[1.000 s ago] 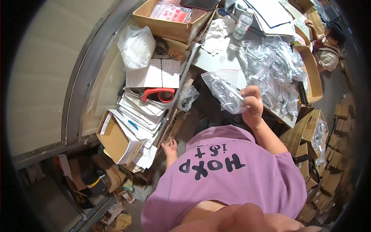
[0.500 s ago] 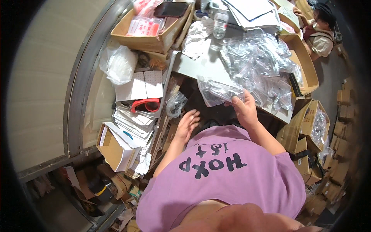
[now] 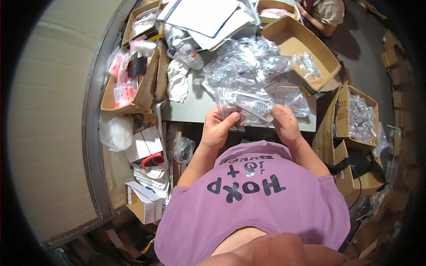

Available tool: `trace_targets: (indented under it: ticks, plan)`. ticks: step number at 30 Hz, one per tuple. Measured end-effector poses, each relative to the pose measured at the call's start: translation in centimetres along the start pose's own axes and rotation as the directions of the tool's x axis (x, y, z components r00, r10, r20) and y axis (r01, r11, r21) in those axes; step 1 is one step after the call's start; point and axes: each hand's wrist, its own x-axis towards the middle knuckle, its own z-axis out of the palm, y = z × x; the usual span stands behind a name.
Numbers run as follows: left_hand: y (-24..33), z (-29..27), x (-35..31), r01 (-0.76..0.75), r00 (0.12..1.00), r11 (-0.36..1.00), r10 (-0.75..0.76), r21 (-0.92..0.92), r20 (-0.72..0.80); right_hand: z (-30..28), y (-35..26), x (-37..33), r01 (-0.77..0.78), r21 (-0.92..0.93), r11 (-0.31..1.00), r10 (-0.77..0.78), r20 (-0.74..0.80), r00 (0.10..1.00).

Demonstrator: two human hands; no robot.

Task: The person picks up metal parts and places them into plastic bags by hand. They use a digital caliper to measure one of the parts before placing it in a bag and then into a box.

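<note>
A: Stage of work?

B: Mid-handling, by judgement. One clear bag (image 3: 250, 105), pale elongated part inside, held up at near edge of bag pile (image 3: 248, 62) (landmark; on grey tabletop (image 3: 195, 98)). L hand (image 3: 220, 129): narrow grip, thumb + fingers pinching bag's left end. R hand (image 3: 286, 124): narrow grip, likewise pinching right end.

A: Done vs. left?

B: Done: held bag already filled; seal status, can't tell. Also a few filled-looking bags (image 3: 306, 66) in shallow carton (image 3: 326, 66), immed. right of pile. Left: prob. plenty, judging by pile size; whether finished or waiting, can't tell.

A: Brands, labels, writing?

B: On clear bottle (image 3: 188, 55), left of pile: label w/ some red, too blurred to read. Farther left of pile, in deep carton (image 3: 147, 91): packets (image 3: 124, 93) w/ red print, also illegible. Beyond pile: white papers (image 3: 202, 17), no text discernible. Near side of pile, on purple shirt (image 3: 253, 213): large black lettering, partly legible, not transcribed. On held bag: no text or brand discernible at this res.
</note>
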Motion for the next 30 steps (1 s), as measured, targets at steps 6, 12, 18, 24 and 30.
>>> trace_targets:
  ticks: [6,12,18,24,30]
  plan:
    - [-0.6,3.6,3.0,-0.01,0.982,0.995,-0.01,0.104,0.187,-1.3,-1.8,-0.4,0.149,0.128,0.981,-0.125,-0.178,0.976]
    - [-2.1,5.1,4.4,0.118,0.986,0.993,-0.118,0.008,0.117,-3.5,-3.4,-1.2,0.02,0.14,0.99,-0.006,-0.103,0.995]
    - [-2.2,5.9,5.9,0.254,0.967,0.928,-0.237,-0.274,0.094,-3.9,-2.2,-1.0,0.005,0.209,0.978,0.023,-0.134,0.991]
    - [-2.4,7.4,6.0,0.028,0.978,0.982,-0.065,0.189,0.196,-3.3,-0.9,-0.6,0.073,0.149,0.986,-0.036,-0.241,0.97]
    - [-2.0,5.3,7.1,0.152,0.939,0.974,-0.196,0.17,0.282,-2.2,-1.0,-0.1,0.103,0.29,0.952,-0.038,-0.222,0.974]
